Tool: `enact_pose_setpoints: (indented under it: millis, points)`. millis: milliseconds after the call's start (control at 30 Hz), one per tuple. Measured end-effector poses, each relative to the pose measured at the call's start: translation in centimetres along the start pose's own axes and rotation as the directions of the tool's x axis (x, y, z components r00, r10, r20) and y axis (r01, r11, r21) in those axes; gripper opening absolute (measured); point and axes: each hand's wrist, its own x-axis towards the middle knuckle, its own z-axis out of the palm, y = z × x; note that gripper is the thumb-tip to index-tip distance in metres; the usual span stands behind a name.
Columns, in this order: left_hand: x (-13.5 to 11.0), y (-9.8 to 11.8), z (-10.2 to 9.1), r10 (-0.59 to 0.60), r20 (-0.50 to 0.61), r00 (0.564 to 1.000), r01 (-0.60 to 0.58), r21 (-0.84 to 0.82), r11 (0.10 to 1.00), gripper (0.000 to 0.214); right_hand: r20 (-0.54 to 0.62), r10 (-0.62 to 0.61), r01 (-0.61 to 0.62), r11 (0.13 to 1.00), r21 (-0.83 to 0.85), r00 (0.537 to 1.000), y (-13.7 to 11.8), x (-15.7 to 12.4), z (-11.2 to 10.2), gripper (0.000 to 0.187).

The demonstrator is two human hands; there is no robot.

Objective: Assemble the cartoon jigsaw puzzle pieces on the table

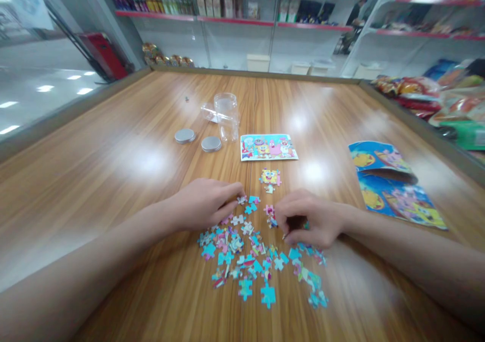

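Observation:
A heap of small jigsaw pieces (250, 261), mostly blue and pink, lies on the wooden table (113, 170) in front of me. My left hand (206, 203) rests at the heap's top left, its fingertips pinched on a piece near the upper edge. My right hand (310, 218) is curled over pieces at the heap's upper right, fingers closed around a small piece. A joined yellow cluster (270, 177) sits just beyond both hands. The reference picture card (268, 147) lies farther back.
Two clear plastic jars (223, 113) and two metal lids (197, 140) stand behind the card. A blue printed bag (394, 185) lies to the right. Snack packets (435, 99) pile up beyond the table's right edge; shelves line the back wall.

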Motion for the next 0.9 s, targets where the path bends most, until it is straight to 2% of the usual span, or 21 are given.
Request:
enact_pose_setpoints:
  millis: [67, 133, 167, 200, 267, 367, 433, 533, 567, 600, 667, 733, 800, 900]
  points:
    - [-0.1, -0.1, 0.2, 0.003, 0.009, 1.000, -0.003, -0.018, 1.000, 0.022, -0.033, 0.033, -0.029, 0.992, 0.121, 0.999, 0.3, 0.1, 0.2, 0.015]
    - [-0.1, -0.2, 0.3, 0.012, -0.016, 1.000, -0.013, -0.030, 0.999, 0.021, -0.168, 0.168, -0.129, 0.967, 0.221, 0.971, 1.0, 0.2, 0.4, 0.022]
    - [-0.2, -0.3, 0.4, 0.005, -0.021, 1.000, -0.006, -0.032, 0.999, 0.020, -0.266, 0.244, -0.180, 0.953, 0.244, 0.933, 1.4, 0.2, 0.5, 0.024]
    - [-0.2, -0.3, 0.5, 0.010, -0.026, 1.000, -0.011, -0.040, 0.999, 0.019, -0.372, 0.309, -0.230, 0.943, 0.242, 0.875, 1.8, 0.3, 0.5, 0.025]
    - [-0.3, -0.4, 0.8, 0.005, -0.032, 0.999, -0.006, -0.039, 0.999, 0.017, -0.517, 0.371, -0.316, 0.929, 0.194, 0.772, 2.7, 0.3, 0.5, 0.023]
    - [-0.2, -0.4, 1.3, 0.041, -0.072, 0.997, -0.041, -0.007, 0.999, 0.017, -0.601, 0.383, -0.402, 0.909, 0.109, 0.702, 3.4, 0.3, 0.4, 0.017]
    - [0.1, -0.1, 1.8, 0.060, -0.151, 0.987, -0.055, 0.036, 0.998, 0.021, -0.623, 0.376, -0.417, 0.905, 0.087, 0.686, 3.7, 0.2, 0.5, 0.016]
    - [0.9, 0.5, 2.4, 0.032, -0.261, 0.965, -0.009, 0.086, 0.996, 0.032, -0.637, 0.386, -0.424, 0.900, 0.101, 0.667, 3.8, 0.2, 0.5, 0.017]
    - [1.2, 0.7, 2.5, 0.044, -0.278, 0.960, -0.018, 0.095, 0.995, 0.030, -0.648, 0.390, -0.431, 0.896, 0.104, 0.654, 3.9, 0.1, 0.5, 0.017]
    - [1.4, 0.9, 2.6, 0.106, -0.299, 0.948, -0.081, 0.094, 0.992, 0.029, -0.666, 0.391, -0.444, 0.890, 0.100, 0.635, 4.0, 0.1, 0.5, 0.017]
    - [1.7, 1.2, 2.6, 0.220, -0.260, 0.940, -0.207, 0.077, 0.975, 0.040, -0.702, 0.385, -0.482, 0.873, 0.069, 0.599, 4.0, 0.1, 0.3, 0.017]
    - [1.6, 1.3, 2.5, 0.274, -0.182, 0.944, -0.272, 0.036, 0.962, 0.052, -0.716, 0.373, -0.517, 0.856, 0.021, 0.589, 4.0, 0.0, 0.2, 0.016]
    - [1.5, 1.3, 2.3, 0.268, -0.134, 0.954, -0.270, -0.003, 0.963, 0.055, -0.703, 0.363, -0.530, 0.848, -0.023, 0.611, 4.0, 0.0, 0.1, 0.015]
    - [1.3, 1.3, 2.2, 0.269, -0.145, 0.952, -0.276, -0.032, 0.961, 0.056, -0.679, 0.363, -0.534, 0.844, -0.050, 0.638, 3.9, 0.0, 0.1, 0.016]
